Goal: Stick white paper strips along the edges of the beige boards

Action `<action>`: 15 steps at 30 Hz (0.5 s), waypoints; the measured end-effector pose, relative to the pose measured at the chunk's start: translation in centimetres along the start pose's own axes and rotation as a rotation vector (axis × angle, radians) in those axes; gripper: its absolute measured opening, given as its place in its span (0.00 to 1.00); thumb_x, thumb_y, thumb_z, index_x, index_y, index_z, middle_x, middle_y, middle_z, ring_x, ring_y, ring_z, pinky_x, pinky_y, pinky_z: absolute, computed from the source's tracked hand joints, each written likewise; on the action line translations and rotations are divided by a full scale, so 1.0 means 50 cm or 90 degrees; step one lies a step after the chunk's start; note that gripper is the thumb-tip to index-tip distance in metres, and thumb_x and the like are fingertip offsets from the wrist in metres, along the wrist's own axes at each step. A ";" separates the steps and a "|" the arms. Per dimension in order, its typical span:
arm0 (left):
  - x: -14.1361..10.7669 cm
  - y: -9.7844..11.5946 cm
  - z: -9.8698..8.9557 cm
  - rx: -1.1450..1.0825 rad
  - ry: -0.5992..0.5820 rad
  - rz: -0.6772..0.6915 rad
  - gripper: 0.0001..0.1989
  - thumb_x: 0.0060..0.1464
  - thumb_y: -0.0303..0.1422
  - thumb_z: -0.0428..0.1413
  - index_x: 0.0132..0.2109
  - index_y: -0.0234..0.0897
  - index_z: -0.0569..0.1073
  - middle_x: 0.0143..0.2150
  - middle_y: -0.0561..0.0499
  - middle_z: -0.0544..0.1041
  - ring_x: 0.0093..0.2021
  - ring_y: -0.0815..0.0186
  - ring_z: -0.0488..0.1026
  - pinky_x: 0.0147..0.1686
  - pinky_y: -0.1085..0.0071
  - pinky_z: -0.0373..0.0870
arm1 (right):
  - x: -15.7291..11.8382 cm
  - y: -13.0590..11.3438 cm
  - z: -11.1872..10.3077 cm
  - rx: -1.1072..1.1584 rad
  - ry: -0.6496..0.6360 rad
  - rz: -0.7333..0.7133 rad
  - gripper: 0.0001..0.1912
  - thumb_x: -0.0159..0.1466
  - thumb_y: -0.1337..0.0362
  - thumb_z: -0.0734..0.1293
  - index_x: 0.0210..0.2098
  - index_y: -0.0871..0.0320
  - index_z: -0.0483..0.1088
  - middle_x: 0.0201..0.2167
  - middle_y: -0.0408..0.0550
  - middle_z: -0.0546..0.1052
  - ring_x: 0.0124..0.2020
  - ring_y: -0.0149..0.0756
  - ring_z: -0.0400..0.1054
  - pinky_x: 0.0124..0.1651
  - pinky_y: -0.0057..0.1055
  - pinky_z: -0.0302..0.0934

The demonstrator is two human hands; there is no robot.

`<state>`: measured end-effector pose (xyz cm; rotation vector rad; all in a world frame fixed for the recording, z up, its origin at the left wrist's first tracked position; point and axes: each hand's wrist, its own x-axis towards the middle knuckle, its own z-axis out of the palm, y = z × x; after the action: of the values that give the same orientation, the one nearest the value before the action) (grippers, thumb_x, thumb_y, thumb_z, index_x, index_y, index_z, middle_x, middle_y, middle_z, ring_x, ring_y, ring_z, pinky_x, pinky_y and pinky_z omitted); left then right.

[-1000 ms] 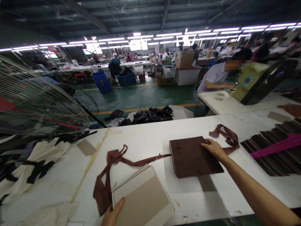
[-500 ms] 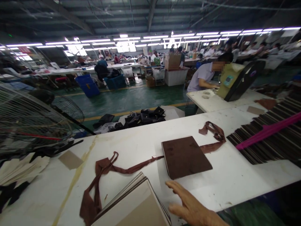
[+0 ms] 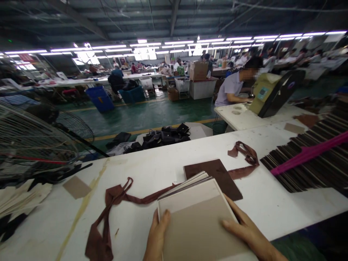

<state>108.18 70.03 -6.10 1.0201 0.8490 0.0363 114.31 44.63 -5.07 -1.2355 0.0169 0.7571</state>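
Observation:
A stack of beige panels [image 3: 201, 221] with dark layers between them is held up over the near side of the white table. My left hand [image 3: 157, 232] grips its left edge, thumb on top. On its right edge my right hand [image 3: 241, 224] is closed, thumb also on top. Behind the stack, partly covered by it, a dark brown square panel [image 3: 225, 179] lies flat. A brown strip [image 3: 150, 197] runs out to its left, and another brown strip [image 3: 246, 170] curls at its right.
Rows of dark panels [image 3: 307, 163] under a magenta band lie at the right of the white table [image 3: 136, 224]. A wire fan [image 3: 35, 134] stands at left. Beyond the table are black pieces [image 3: 165, 137] and a person [image 3: 231, 88] at a machine [image 3: 266, 94].
The beige stack has risen and moved right, now overlapping the brown panel. My right hand has closed on its right edge, and my left hand has come into view on its left edge.

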 end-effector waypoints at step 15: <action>0.204 -0.003 0.246 0.165 -0.123 0.176 0.26 0.45 0.37 0.62 0.52 0.35 0.69 0.46 0.42 0.76 0.46 0.55 0.73 0.46 0.62 0.69 | 0.182 -0.056 -0.235 -0.270 0.229 -0.109 0.32 0.55 0.50 0.69 0.57 0.54 0.64 0.55 0.51 0.69 0.53 0.49 0.65 0.55 0.43 0.61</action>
<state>122.97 64.99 -9.41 1.3569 0.5402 0.0629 127.18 38.90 -10.62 -1.7419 0.0460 0.3890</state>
